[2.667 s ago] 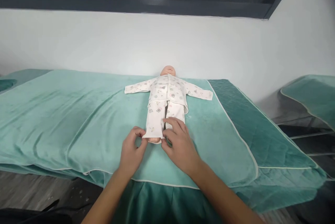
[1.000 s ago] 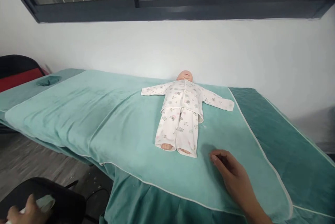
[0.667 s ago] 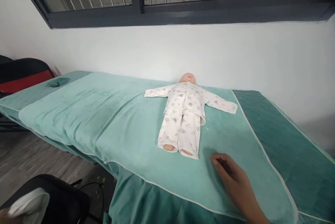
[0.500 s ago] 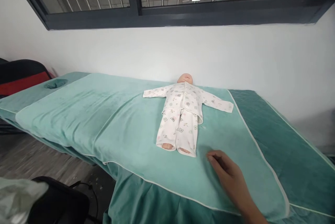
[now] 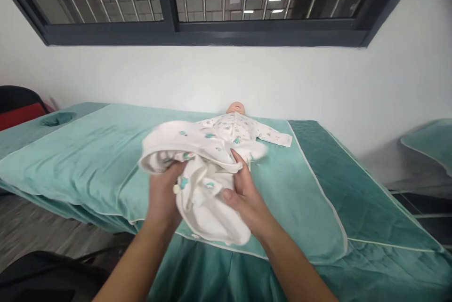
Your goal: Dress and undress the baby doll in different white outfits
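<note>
A crumpled white baby garment with green and grey prints hangs between my two hands above the bed's front part. My left hand grips its left side, the fingers partly tucked inside the folds. On the other side, my right hand pinches the cloth between thumb and fingers. Behind it a baby doll lies on its back, in a white printed long-sleeved top. The garment covers the doll's lower body and most of one sleeve. Motion blurs the garment's edges.
Beneath the doll, a light green cover lies over a darker green massage bed with a face hole at its left end. A white wall and barred window are behind. Black chairs stand at the left, and another green bed at the right.
Both hands now hold the white garment in front of the doll. Earlier only my right hand showed, low over the bed without cloth. The view has shifted to the right.
</note>
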`<move>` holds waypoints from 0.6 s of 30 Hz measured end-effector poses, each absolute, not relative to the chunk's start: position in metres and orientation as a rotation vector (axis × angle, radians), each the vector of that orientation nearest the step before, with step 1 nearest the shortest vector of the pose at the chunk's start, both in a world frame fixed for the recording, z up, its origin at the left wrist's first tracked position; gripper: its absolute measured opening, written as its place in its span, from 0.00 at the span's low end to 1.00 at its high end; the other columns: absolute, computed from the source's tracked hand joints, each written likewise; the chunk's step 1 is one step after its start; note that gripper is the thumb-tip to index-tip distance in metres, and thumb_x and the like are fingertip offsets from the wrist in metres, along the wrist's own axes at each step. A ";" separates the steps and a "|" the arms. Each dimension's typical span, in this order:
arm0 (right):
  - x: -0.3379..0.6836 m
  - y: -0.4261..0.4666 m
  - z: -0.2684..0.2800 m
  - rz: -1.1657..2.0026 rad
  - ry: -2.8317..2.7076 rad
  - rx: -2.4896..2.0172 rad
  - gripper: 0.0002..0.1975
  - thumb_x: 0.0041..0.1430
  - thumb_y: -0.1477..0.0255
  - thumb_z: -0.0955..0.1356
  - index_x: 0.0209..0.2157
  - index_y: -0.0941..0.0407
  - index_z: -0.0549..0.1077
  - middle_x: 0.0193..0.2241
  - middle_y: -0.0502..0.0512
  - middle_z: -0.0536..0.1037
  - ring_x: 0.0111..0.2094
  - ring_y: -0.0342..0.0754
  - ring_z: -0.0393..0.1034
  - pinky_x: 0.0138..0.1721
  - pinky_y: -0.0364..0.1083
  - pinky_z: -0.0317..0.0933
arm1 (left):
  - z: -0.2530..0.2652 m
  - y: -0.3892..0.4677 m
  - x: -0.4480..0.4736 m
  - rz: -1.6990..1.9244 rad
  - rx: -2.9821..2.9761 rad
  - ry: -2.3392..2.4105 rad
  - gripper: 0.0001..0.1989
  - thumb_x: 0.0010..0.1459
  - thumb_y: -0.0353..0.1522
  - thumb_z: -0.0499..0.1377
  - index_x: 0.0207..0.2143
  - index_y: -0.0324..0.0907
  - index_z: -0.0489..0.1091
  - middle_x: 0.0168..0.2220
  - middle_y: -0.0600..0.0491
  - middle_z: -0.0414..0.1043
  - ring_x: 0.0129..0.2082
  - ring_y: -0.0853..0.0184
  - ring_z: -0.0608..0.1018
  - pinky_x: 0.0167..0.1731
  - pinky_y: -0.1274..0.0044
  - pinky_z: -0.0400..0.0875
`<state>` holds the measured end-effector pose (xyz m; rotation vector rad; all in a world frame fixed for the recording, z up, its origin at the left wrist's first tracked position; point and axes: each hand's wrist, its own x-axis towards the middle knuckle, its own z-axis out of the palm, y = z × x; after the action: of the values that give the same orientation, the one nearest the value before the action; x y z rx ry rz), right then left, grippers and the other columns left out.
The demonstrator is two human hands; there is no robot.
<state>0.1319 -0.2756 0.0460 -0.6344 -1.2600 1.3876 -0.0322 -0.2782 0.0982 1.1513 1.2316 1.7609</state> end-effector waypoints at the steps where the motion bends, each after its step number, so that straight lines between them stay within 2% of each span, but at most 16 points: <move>1: 0.130 -0.273 0.047 1.395 -1.219 -0.621 0.46 0.52 0.60 0.74 0.67 0.40 0.48 0.68 0.50 0.54 0.67 0.53 0.53 0.64 0.56 0.53 | 0.096 -0.273 -0.015 1.747 1.123 1.161 0.09 0.51 0.37 0.63 0.27 0.39 0.75 0.34 0.51 0.77 0.44 0.58 0.76 0.46 0.70 0.72; 5: 0.129 -0.265 0.049 1.341 -1.169 -0.708 0.49 0.48 0.61 0.76 0.67 0.43 0.50 0.63 0.52 0.64 0.63 0.55 0.60 0.63 0.56 0.55 | 0.082 -0.261 0.027 1.676 0.885 0.932 0.07 0.47 0.33 0.66 0.30 0.40 0.74 0.32 0.54 0.77 0.38 0.62 0.78 0.41 0.74 0.72; 9: 0.127 -0.260 0.051 1.246 -1.115 -0.745 0.50 0.44 0.67 0.78 0.65 0.44 0.53 0.62 0.52 0.66 0.61 0.54 0.62 0.63 0.56 0.56 | 0.069 -0.257 0.044 1.722 0.827 0.874 0.14 0.47 0.34 0.66 0.38 0.41 0.75 0.37 0.53 0.78 0.42 0.61 0.78 0.44 0.72 0.72; 14: 0.134 -0.242 0.058 1.153 -0.936 -0.824 0.35 0.47 0.67 0.75 0.57 0.48 0.64 0.50 0.52 0.77 0.51 0.53 0.72 0.55 0.55 0.66 | 0.061 -0.255 0.064 1.579 0.741 0.857 0.19 0.50 0.35 0.64 0.46 0.43 0.73 0.43 0.50 0.78 0.47 0.59 0.77 0.47 0.70 0.71; 18: 0.171 -0.230 0.082 0.942 -0.993 -0.885 0.26 0.49 0.70 0.72 0.51 0.52 0.69 0.48 0.54 0.78 0.48 0.53 0.73 0.53 0.54 0.67 | 0.067 -0.260 0.063 1.278 0.861 0.940 0.21 0.51 0.35 0.64 0.49 0.44 0.71 0.48 0.49 0.76 0.49 0.57 0.77 0.44 0.70 0.72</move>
<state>0.1707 -0.2301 0.0815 -0.8851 -0.9932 0.9415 0.0627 -0.2595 0.0665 0.8608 0.9398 1.2777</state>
